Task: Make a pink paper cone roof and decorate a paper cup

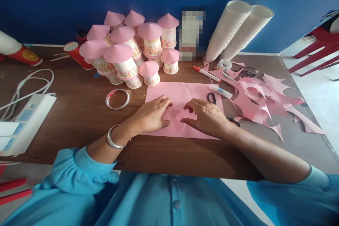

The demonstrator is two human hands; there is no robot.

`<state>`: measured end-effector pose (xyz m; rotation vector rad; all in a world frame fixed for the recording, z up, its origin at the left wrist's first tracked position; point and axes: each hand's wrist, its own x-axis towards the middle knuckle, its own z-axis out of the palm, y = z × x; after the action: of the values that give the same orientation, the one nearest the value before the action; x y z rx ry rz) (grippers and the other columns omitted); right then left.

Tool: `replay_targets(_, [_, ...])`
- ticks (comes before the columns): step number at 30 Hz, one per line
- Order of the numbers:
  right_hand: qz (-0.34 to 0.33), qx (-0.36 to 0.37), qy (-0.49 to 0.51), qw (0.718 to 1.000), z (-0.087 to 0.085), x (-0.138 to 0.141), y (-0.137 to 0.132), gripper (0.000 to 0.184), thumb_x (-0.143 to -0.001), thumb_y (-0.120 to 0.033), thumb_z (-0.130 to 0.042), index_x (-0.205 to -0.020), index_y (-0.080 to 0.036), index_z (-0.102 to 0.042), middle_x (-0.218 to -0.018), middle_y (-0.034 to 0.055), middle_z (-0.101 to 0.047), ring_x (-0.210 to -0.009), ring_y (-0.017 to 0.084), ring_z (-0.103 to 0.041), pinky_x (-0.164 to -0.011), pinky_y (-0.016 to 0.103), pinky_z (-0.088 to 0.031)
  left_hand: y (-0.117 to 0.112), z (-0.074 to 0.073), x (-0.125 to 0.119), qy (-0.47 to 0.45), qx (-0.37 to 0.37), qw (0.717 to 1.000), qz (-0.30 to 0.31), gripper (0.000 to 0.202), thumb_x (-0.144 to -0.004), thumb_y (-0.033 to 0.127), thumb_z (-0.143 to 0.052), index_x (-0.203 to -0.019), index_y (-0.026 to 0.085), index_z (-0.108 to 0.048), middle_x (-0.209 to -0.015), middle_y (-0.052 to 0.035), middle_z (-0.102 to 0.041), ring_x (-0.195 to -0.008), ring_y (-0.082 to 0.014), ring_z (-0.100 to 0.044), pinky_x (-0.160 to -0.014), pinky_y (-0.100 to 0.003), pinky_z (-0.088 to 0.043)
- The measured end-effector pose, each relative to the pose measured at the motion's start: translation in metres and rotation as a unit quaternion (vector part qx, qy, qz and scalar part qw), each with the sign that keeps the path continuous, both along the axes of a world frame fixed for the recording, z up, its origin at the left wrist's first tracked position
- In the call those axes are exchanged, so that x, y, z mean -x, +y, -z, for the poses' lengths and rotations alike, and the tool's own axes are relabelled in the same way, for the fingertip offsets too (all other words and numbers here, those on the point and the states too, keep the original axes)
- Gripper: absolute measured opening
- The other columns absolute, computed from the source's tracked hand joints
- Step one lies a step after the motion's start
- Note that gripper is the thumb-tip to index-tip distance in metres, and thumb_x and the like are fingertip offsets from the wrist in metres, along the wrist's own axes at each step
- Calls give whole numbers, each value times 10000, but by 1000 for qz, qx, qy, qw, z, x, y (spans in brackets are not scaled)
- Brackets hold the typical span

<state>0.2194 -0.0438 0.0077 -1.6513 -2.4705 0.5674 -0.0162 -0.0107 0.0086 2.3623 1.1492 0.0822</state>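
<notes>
Brown tabletop (pixel 75 102) bears a pink rectangular sheet (pixel 178 93) beneath left hand (pixel 153 113) and right hand (pixel 208 116), both curled, grip unclear.

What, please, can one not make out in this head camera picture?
In the head view:
Pale object: blurred by pixelation.
What joins the black loops: hidden by the right hand.
Pink sheet beneath the left hand: covered.
Red furniture: cut off by the right edge.

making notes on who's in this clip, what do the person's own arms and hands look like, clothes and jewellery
Both the left hand and right hand are gloveless. The blue sleeves end in banded cuffs, the left one gathered above its band. A patterned, silver-coloured bangle circles the left wrist.
</notes>
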Motion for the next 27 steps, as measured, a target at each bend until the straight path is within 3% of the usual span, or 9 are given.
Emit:
replay_targets(3, [-47, -32, -58, 997, 1, -2, -3, 395, -855, -478, -848, -1050, -187, -666, -1030, 109, -743, -941, 310, -715, -788, 383, -471, -2, -1, 0, 31, -14, 999, 4, 413, -851, 331, -766, -1190, 215, -562, -1294, -103, -635, -1162, -311, -688, -923, -449, -579])
replay_targets(6, [-63, -22, -88, 994, 0, 2, -5, 378, -873, -497, -829, -1006, -187, -659, -1014, 117, -737, -923, 313, -717, -768, 381, -468, -2, -3, 0, 41, -19, 999, 14, 474, -839, 384, -802, -1217, 216, -569, -1306, -103, -625, -1174, -319, -680, -936, -456, -579])
replay_targets(13, [-47, 27, -29, 998, -5, 7, -3, 199, -883, -319, -809, -965, -225, -655, -1047, 58, -735, -916, 241, -707, -751, 319, -456, -2, -3, 0, 35, -20, 999, 22, 451, -824, 398, -811, -1172, 227, -582, -1257, -84, -630, -1122, -291, -681, -892, -406, -571])
replay_targets(16, [-34, 35, 6, 999, -2, 6, -5, 124, -901, -249, -752, -937, -226, -635, -957, 41, -742, -870, 228, -701, -754, 315, -457, -2, -2, -1, 21, -13, 1000, 19, 375, -832, 388, -792, -1101, 218, -595, -1197, -82, -656, -1074, -283, -685, -876, -400, -556])
replay_targets(21, [30, 47, 194, 979, 6, 2, -3, 212, -868, -158, -682, -1046, -251, -616, -869, -7, -731, -790, 179, -673, -727, 290, -482, 2, -9, 0, -92, 124, 987, -42, 330, -805, 311, -775, -1088, 213, -637, -1055, -42, -745, -957, -242, -699, -840, -369, -538])
replay_targets(24, [72, 55, 344, 935, 10, -1, 2, 228, -837, -254, -737, -1031, -244, -617, -858, -9, -700, -771, 167, -641, -751, 303, -519, 5, -15, 2, -192, 212, 955, -74, 303, -834, 380, -725, -1070, 195, -683, -1003, -40, -755, -889, -210, -680, -791, -336, -535])
replay_targets(27, [105, 83, 430, 893, 12, -3, 7, 242, -800, -356, -797, -939, -226, -648, -835, -2, -682, -755, 164, -614, -733, 312, -519, 7, -19, 3, -264, 255, 924, -106, 295, -872, 425, -671, -1011, 168, -708, -949, -42, -731, -860, -183, -646, -769, -305, -518])
